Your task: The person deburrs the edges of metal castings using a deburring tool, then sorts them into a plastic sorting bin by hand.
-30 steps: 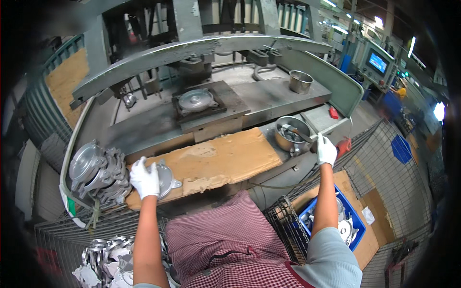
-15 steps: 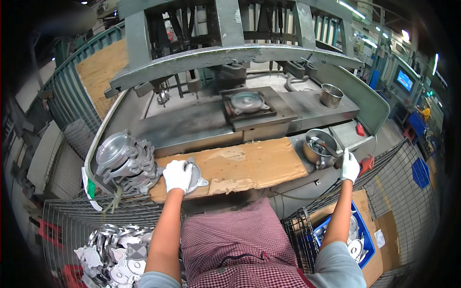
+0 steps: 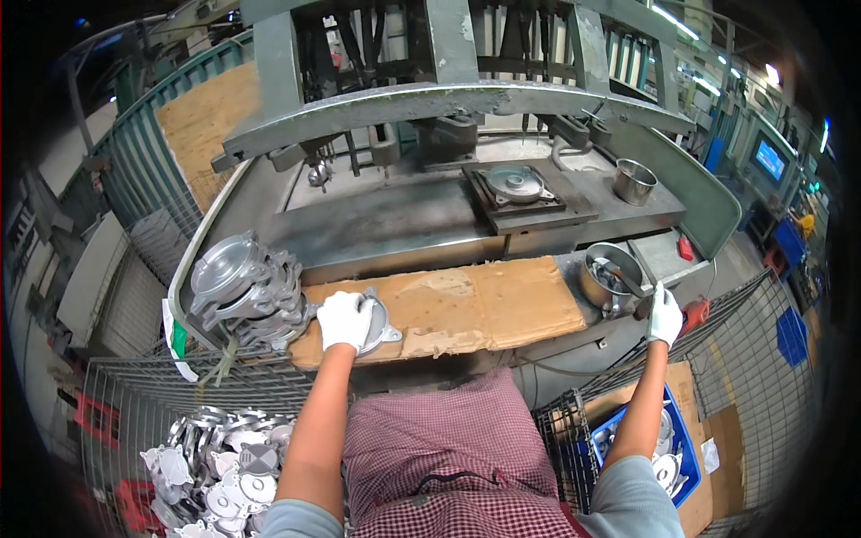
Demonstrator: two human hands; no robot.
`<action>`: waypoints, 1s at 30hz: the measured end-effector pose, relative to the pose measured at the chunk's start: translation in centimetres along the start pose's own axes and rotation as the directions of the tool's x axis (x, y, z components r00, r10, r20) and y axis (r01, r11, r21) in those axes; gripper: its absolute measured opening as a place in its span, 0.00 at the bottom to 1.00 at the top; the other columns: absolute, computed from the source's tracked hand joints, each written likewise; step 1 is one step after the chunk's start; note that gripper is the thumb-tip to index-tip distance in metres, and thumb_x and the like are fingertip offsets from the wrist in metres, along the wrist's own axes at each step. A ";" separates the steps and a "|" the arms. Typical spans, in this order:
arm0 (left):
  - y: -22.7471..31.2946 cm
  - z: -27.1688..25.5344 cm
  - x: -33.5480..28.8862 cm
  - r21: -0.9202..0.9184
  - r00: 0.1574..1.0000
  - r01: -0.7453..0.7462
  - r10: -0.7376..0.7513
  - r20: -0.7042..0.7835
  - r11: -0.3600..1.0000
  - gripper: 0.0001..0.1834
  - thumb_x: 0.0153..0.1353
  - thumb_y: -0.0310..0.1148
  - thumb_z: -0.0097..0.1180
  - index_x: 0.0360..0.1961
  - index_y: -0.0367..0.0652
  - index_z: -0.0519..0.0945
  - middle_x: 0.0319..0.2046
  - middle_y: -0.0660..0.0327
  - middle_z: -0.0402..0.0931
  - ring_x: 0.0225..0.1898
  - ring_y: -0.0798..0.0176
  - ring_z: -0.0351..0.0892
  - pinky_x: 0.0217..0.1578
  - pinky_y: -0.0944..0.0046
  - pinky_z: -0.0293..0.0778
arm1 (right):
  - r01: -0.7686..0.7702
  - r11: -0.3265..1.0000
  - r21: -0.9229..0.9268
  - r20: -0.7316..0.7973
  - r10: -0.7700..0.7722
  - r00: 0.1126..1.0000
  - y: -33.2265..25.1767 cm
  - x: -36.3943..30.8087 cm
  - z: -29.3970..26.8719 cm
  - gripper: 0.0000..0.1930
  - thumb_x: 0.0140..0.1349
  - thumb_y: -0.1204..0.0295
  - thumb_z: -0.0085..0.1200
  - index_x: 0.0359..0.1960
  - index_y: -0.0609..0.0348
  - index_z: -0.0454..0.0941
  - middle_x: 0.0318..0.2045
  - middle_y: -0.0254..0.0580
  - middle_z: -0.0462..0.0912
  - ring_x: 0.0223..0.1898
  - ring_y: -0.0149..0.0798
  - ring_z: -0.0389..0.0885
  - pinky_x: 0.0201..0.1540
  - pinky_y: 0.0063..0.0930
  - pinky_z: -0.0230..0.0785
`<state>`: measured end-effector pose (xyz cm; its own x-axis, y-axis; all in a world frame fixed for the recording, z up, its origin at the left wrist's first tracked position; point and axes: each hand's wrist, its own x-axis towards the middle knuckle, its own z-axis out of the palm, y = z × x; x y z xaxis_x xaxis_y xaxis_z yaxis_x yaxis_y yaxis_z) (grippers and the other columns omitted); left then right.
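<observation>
Cardboard stretches right of the left hand, metal disc near its front edge.

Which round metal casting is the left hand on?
The single casting on the cardboard, partly covered by the left hand; the others are in the stack, on the fixture, or in the lower pile and blue bin.
</observation>
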<state>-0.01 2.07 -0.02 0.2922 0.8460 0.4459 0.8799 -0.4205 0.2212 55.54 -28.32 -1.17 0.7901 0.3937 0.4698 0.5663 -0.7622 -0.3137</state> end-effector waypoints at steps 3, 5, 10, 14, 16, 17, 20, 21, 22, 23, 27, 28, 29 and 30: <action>0.0 -0.2 0.0 -0.010 0.993 0.070 -0.070 -0.095 0.998 0.15 0.59 0.46 0.59 0.33 0.48 0.89 0.35 0.51 0.84 0.41 0.46 0.83 0.42 0.47 0.75 | -0.001 0.998 0.062 -0.050 0.004 0.999 -0.5 -0.3 -0.4 0.22 0.75 0.53 0.40 0.58 0.50 0.79 0.48 0.50 0.85 0.43 0.54 0.85 0.48 0.44 0.75; 0.1 -0.2 0.1 0.058 0.999 0.039 -0.039 0.007 0.998 0.14 0.60 0.46 0.58 0.33 0.48 0.89 0.34 0.50 0.83 0.40 0.46 0.83 0.42 0.47 0.75 | -0.119 0.979 0.166 0.001 0.121 0.993 -0.9 -0.3 -0.8 0.23 0.75 0.52 0.39 0.56 0.51 0.81 0.48 0.51 0.85 0.43 0.55 0.84 0.48 0.44 0.74; 0.2 -0.2 -0.1 0.004 0.995 0.008 -0.008 -0.098 1.000 0.13 0.61 0.45 0.58 0.32 0.47 0.86 0.32 0.52 0.83 0.38 0.46 0.82 0.40 0.46 0.75 | -0.023 0.984 0.174 -0.103 0.042 0.994 -1.3 -0.7 -1.2 0.28 0.74 0.47 0.39 0.49 0.58 0.83 0.43 0.54 0.86 0.44 0.57 0.83 0.49 0.45 0.73; 0.1 -0.3 -0.2 0.020 0.999 0.004 -0.003 -0.050 1.000 0.14 0.62 0.45 0.57 0.33 0.47 0.86 0.33 0.52 0.83 0.38 0.46 0.82 0.41 0.46 0.75 | -0.070 0.979 0.190 -0.086 0.088 0.992 -1.3 -0.5 -1.1 0.29 0.74 0.46 0.40 0.49 0.58 0.83 0.43 0.54 0.86 0.44 0.57 0.84 0.49 0.45 0.73; 0.1 -0.2 -0.2 -0.029 0.980 0.001 -0.006 -0.197 1.000 0.16 0.63 0.47 0.56 0.33 0.48 0.87 0.33 0.52 0.83 0.39 0.46 0.82 0.41 0.46 0.75 | -0.048 0.984 0.172 -0.098 0.066 0.993 -1.1 -0.2 -0.8 0.29 0.73 0.45 0.40 0.49 0.57 0.84 0.43 0.54 0.86 0.44 0.57 0.84 0.49 0.45 0.73; 0.1 -0.1 -0.2 0.006 0.995 0.011 -0.010 -0.099 1.000 0.16 0.63 0.47 0.56 0.32 0.48 0.87 0.33 0.52 0.83 0.39 0.46 0.82 0.41 0.46 0.75 | -0.063 0.977 0.202 -0.084 0.081 0.993 -0.9 -0.2 -0.6 0.29 0.73 0.45 0.40 0.49 0.57 0.84 0.43 0.54 0.86 0.44 0.57 0.84 0.49 0.45 0.73; 0.0 0.1 0.1 0.082 0.998 0.008 -0.013 0.062 0.997 0.15 0.62 0.46 0.56 0.32 0.48 0.87 0.32 0.53 0.82 0.37 0.45 0.81 0.40 0.45 0.74 | -0.040 0.982 0.182 -0.062 0.052 0.997 0.2 0.1 0.2 0.26 0.74 0.48 0.40 0.51 0.56 0.83 0.44 0.53 0.86 0.44 0.56 0.84 0.48 0.46 0.73; 0.0 0.2 0.1 0.057 1.000 -0.003 0.003 -0.007 0.998 0.15 0.63 0.46 0.56 0.32 0.48 0.87 0.32 0.52 0.82 0.37 0.45 0.82 0.40 0.45 0.75 | 0.017 0.995 0.101 -0.069 -0.010 0.998 0.6 0.2 0.6 0.24 0.74 0.51 0.41 0.54 0.54 0.81 0.46 0.52 0.86 0.44 0.55 0.84 0.48 0.45 0.74; -0.1 0.2 0.0 0.031 0.998 -0.010 0.012 -0.066 0.999 0.16 0.63 0.46 0.56 0.33 0.47 0.87 0.32 0.52 0.82 0.37 0.45 0.82 0.40 0.45 0.75 | 0.075 0.997 0.016 -0.067 -0.074 0.995 1.1 0.3 0.9 0.21 0.75 0.55 0.42 0.57 0.53 0.80 0.47 0.51 0.85 0.43 0.55 0.84 0.48 0.45 0.75; -0.1 0.3 -0.1 0.004 0.991 -0.014 0.015 -0.130 1.000 0.16 0.63 0.47 0.55 0.33 0.47 0.88 0.32 0.52 0.82 0.37 0.45 0.82 0.40 0.45 0.75 | 0.107 0.994 -0.034 -0.078 -0.110 0.991 1.7 0.5 1.3 0.19 0.74 0.59 0.42 0.60 0.50 0.77 0.49 0.49 0.85 0.43 0.53 0.85 0.47 0.44 0.75; -0.2 0.3 -0.1 -0.006 0.997 -0.045 0.044 -0.065 0.999 0.16 0.63 0.46 0.56 0.33 0.47 0.87 0.32 0.51 0.82 0.38 0.46 0.82 0.41 0.45 0.75 | 0.217 0.949 -0.231 -0.063 -0.237 0.970 3.2 0.8 2.7 0.27 0.70 0.75 0.44 0.70 0.41 0.66 0.54 0.42 0.82 0.42 0.47 0.86 0.44 0.40 0.79; -0.2 0.3 0.0 0.026 0.999 -0.030 0.031 -0.030 0.999 0.15 0.63 0.46 0.56 0.33 0.48 0.87 0.32 0.51 0.82 0.37 0.46 0.81 0.41 0.45 0.74 | 0.243 0.930 -0.275 -0.072 -0.272 0.960 3.4 0.9 2.9 0.26 0.70 0.75 0.44 0.70 0.41 0.66 0.54 0.42 0.82 0.42 0.48 0.86 0.44 0.40 0.79; -0.2 0.3 0.0 0.051 1.000 -0.024 0.024 -0.008 0.998 0.15 0.63 0.46 0.56 0.33 0.48 0.87 0.32 0.51 0.82 0.37 0.46 0.81 0.41 0.45 0.74 | 0.269 0.909 -0.319 -0.076 -0.307 0.949 3.6 0.9 3.0 0.26 0.70 0.75 0.44 0.69 0.41 0.67 0.54 0.43 0.82 0.42 0.48 0.86 0.44 0.41 0.79; -0.2 0.2 0.0 0.085 1.000 -0.006 0.003 0.029 0.996 0.15 0.62 0.46 0.56 0.33 0.48 0.87 0.32 0.51 0.82 0.37 0.46 0.81 0.41 0.46 0.74 | 0.249 0.926 -0.282 -0.067 -0.278 0.958 3.6 0.9 3.1 0.26 0.69 0.75 0.44 0.69 0.42 0.67 0.54 0.43 0.82 0.42 0.48 0.86 0.44 0.40 0.79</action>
<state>-0.12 2.24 -0.25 0.3058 0.8539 0.4211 0.9069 -0.3959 0.1443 59.05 -29.16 -4.41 0.5839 0.5548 0.5927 0.6552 -0.7531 0.0594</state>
